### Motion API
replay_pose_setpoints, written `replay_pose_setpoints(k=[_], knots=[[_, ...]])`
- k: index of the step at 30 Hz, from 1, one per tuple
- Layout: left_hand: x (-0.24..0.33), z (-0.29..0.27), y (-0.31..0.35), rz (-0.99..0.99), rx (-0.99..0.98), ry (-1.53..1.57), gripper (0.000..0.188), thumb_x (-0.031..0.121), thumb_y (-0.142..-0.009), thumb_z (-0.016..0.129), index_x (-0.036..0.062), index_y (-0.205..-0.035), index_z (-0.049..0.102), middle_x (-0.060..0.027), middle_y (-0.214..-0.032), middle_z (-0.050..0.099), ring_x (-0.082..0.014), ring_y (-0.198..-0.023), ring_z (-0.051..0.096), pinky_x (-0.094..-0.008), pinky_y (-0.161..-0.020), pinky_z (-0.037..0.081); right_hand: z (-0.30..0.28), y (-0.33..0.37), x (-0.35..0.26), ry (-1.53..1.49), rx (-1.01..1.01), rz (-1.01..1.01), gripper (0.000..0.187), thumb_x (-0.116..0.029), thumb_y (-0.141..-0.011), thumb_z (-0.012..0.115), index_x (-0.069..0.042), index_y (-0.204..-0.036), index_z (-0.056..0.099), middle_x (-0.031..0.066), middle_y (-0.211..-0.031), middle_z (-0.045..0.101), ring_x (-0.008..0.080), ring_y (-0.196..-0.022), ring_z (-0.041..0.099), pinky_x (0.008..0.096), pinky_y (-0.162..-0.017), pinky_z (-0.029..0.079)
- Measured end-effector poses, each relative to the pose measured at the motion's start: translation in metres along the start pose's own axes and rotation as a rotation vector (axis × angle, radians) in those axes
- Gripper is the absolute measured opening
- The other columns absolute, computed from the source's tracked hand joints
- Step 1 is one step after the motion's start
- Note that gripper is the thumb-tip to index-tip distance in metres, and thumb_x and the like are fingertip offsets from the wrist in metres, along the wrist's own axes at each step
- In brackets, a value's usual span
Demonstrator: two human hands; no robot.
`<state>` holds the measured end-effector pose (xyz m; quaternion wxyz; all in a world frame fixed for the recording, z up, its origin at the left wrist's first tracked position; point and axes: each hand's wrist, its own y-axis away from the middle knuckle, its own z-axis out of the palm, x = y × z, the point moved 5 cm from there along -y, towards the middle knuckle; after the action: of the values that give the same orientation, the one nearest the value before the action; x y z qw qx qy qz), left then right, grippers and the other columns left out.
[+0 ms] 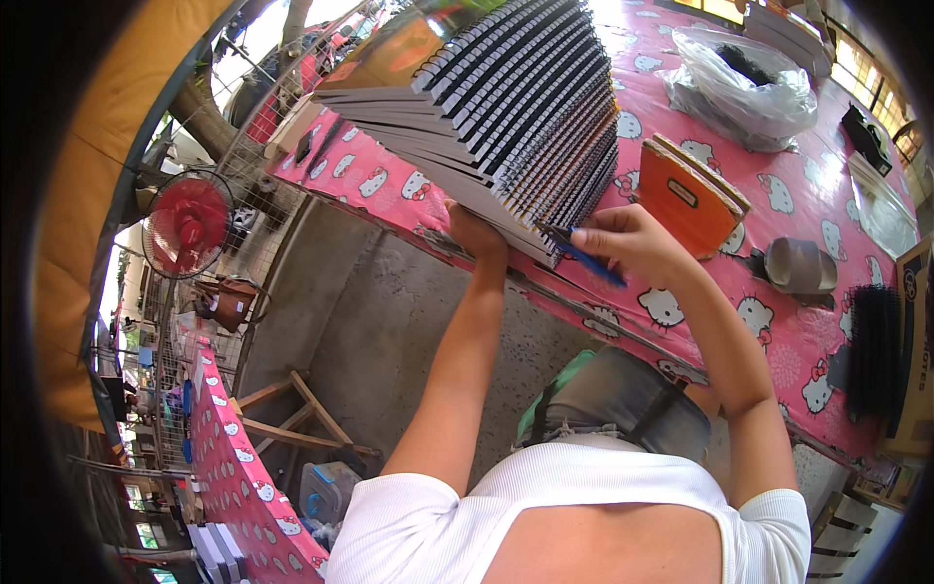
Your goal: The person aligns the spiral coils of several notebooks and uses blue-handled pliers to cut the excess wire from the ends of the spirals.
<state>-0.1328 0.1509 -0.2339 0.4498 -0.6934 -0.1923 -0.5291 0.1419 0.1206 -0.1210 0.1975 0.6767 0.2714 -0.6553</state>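
Note:
A tall stack of spiral notebooks (506, 117) stands at the table's near edge, black and white coils facing right. My left hand (477, 232) grips the near edge of the lowest spiral notebook; its fingers are partly hidden by the pages. With bent fingers, my right hand (628, 241) is closed around pliers with blue handles (595, 265). Their dark tip is at the coil ends on the stack's low near corner; whether the jaws touch a coil is too small to tell.
On the pink patterned table (662, 308) stand an orange board holder (687, 200), a plastic bag of black coils (744, 88), a brown tape roll (800, 267) and a bundle of black coils (873, 336). A cardboard box (913, 360) is at the right. A red fan (188, 224) is at the left.

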Motion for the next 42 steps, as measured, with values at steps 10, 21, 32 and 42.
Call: replay_pose_setpoints(k=[10,21,32,42], knots=[[0.008,-0.003,0.003,-0.002,0.089,0.269,0.035,0.023,-0.095,0.042,-0.0038,-0.080,0.058,-0.0158,-0.080,0.064,-0.0239,-0.074,0.059,-0.0360,-0.072,0.049,0.016,0.032,-0.041,1.032,0.504,-0.735,0.040,-0.030,-0.069,0.075,-0.005,-0.097,0.061,0.0100,-0.090,0.057,0.0306,-0.084,0.055,0.0399,-0.077,0.045],[0.035,0.004,0.011,-0.005,0.079,0.040,0.029,0.023,-0.093,0.043,-0.0028,-0.091,0.056,-0.0137,-0.090,0.062,-0.0207,-0.077,0.059,-0.0357,-0.068,0.049,-0.004,0.008,0.014,0.030,-0.019,0.381,0.037,-0.035,-0.077,0.074,-0.001,-0.090,0.063,0.0045,-0.077,0.062,0.0147,-0.065,0.058,0.0285,-0.059,0.046],[0.000,0.004,0.003,-0.171,-0.012,0.376,0.039,0.028,-0.094,0.033,-0.0035,-0.110,0.049,-0.0144,-0.101,0.060,-0.0212,-0.084,0.064,-0.0336,-0.073,0.055,0.001,0.015,-0.013,0.682,0.242,-0.441,0.038,-0.033,-0.073,0.076,-0.004,-0.093,0.062,0.0084,-0.085,0.058,0.0245,-0.078,0.058,0.0350,-0.068,0.048],[0.016,0.001,0.007,-0.165,0.080,0.330,0.035,0.029,-0.096,0.037,-0.0008,-0.087,0.053,-0.0102,-0.080,0.059,-0.0187,-0.071,0.055,-0.0336,-0.068,0.046,-0.001,0.028,-0.017,0.899,0.396,-0.695,0.040,-0.037,-0.076,0.074,-0.001,-0.089,0.064,0.0105,-0.076,0.064,0.0168,-0.066,0.059,0.0322,-0.058,0.046]])
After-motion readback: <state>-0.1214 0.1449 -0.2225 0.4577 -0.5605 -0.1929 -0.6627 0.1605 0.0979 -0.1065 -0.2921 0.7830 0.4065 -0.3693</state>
